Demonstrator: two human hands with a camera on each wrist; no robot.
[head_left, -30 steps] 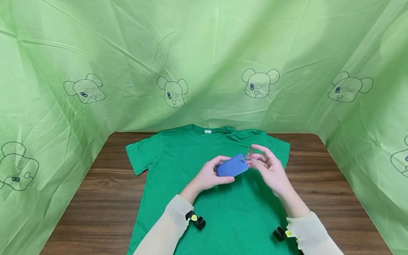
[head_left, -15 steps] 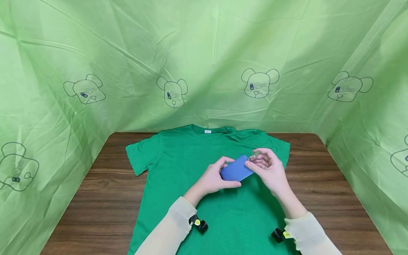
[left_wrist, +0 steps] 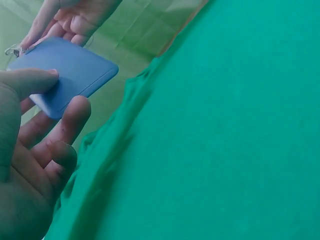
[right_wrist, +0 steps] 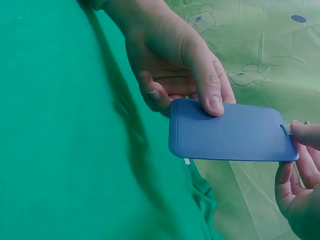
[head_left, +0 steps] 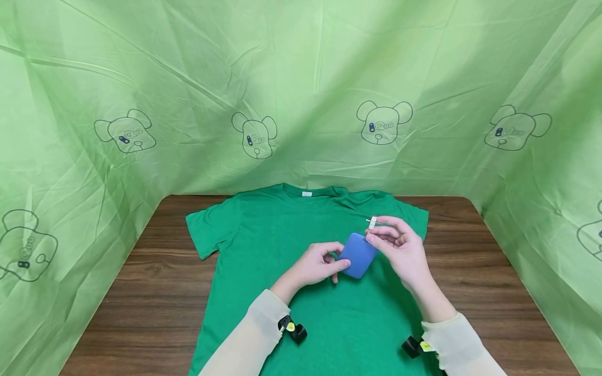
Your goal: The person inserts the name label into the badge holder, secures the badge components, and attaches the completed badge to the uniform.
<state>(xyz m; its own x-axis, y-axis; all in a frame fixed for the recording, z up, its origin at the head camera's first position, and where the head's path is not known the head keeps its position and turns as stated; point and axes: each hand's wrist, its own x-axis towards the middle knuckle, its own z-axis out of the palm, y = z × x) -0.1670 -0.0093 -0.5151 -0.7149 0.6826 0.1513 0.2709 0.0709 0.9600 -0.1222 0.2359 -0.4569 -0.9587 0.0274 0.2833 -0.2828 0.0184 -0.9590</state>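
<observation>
A flat blue badge holder with rounded corners is held above the green T-shirt. My left hand pinches one end, its thumb lying on the broad face. At the other end, near a small slot, my right hand grips the edge between thumb and fingers. A small clip, clear and metallic, sticks out by the right fingertips at the slotted end. In the right wrist view, the holder shows its plain face, and the right thumb partly covers the slot.
The T-shirt lies spread on a brown wooden table, collar toward the back. Light green cloth printed with bear heads surrounds the table at the back and sides. Small black cameras sit on both wrists.
The badge holder has turned so that its broad face shows more squarely and its left end sits lower. My left thumb has moved onto that face. The clip has swung upward beside the right fingers.
</observation>
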